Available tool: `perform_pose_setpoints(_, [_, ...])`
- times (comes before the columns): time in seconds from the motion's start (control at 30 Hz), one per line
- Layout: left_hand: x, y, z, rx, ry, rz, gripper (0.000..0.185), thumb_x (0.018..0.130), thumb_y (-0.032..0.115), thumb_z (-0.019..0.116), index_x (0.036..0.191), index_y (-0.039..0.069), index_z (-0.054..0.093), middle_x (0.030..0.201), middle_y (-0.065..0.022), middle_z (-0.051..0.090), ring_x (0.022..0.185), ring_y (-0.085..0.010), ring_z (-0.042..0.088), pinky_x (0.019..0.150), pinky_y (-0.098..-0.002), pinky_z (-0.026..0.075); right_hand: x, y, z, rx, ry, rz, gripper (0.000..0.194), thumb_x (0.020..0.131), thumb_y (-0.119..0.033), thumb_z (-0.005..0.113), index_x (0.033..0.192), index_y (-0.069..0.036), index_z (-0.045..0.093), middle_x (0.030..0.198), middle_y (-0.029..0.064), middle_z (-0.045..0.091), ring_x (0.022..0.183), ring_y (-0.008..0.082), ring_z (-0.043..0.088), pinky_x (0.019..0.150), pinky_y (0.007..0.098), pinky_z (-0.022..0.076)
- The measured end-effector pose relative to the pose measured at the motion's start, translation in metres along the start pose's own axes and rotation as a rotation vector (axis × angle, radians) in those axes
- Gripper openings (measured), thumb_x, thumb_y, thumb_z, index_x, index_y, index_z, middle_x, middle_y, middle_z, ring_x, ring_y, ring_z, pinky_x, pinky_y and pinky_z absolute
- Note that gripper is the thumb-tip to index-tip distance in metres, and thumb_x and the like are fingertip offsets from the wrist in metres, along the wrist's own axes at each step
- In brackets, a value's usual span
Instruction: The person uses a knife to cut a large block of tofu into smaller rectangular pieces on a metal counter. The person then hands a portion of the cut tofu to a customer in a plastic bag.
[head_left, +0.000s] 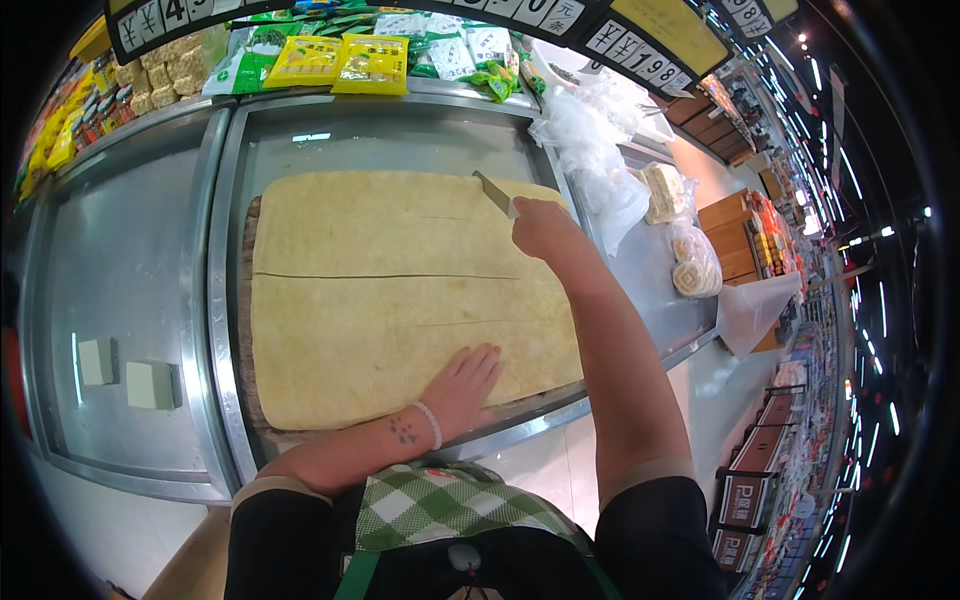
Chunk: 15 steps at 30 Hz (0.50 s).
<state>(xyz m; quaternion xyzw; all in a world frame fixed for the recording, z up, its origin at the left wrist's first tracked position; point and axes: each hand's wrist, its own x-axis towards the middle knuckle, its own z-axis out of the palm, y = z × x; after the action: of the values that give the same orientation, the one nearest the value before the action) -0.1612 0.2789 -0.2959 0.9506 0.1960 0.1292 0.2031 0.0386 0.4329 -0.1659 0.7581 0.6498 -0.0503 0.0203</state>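
Note:
A large, pale yellow slab, perhaps tofu (360, 352), lies on a wooden board (251, 375) in a steel-rimmed tray. One long cut runs across its middle from the left edge, with fainter, shorter lines above and below it. My right hand (541, 227) grips a knife (493, 193) over the slab's upper right part; the blade points up and left, and the handle is mostly hidden in my fist. My left hand (465, 382) rests flat on the slab's near edge, fingers extended, holding nothing.
Two white blocks (150, 385) sit in the steel tray (124, 300) at the left. Packaged foods (371, 64) line the far edge beneath price signs. Clear plastic bags (592, 165) hang over the right rim, beside bagged food (694, 259) on a steel counter (649, 300).

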Motion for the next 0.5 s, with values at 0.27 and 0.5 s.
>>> perform_pose_setpoints(0.27, [0.003,-0.005,0.005,0.130,0.002,0.008,0.076,0.085,0.046,0.063,0.143,0.002,0.041,0.154,-0.0156,0.034,0.144,-0.0280,0.027,0.119,-0.0455,0.018,0.019,0.003,0.019,0.017,-0.135,0.018,0.030,0.083,-0.010,0.049,0.106,-0.003,0.068,0.108,0.0196,0.068,0.106,0.0367,0.063,0.090,0.0462,0.0504])
perform_pose_setpoints(0.5, [0.005,-0.006,0.003,0.163,-0.001,0.002,0.077,0.084,0.045,0.064,0.144,0.004,0.041,0.154,-0.0146,0.035,0.144,-0.0274,0.028,0.119,-0.0457,0.018,0.022,0.009,0.031,0.045,-0.228,0.004,0.034,0.082,-0.011,0.046,0.108,-0.004,0.068,0.112,0.0205,0.067,0.109,0.0375,0.062,0.093,0.0453,0.0493])
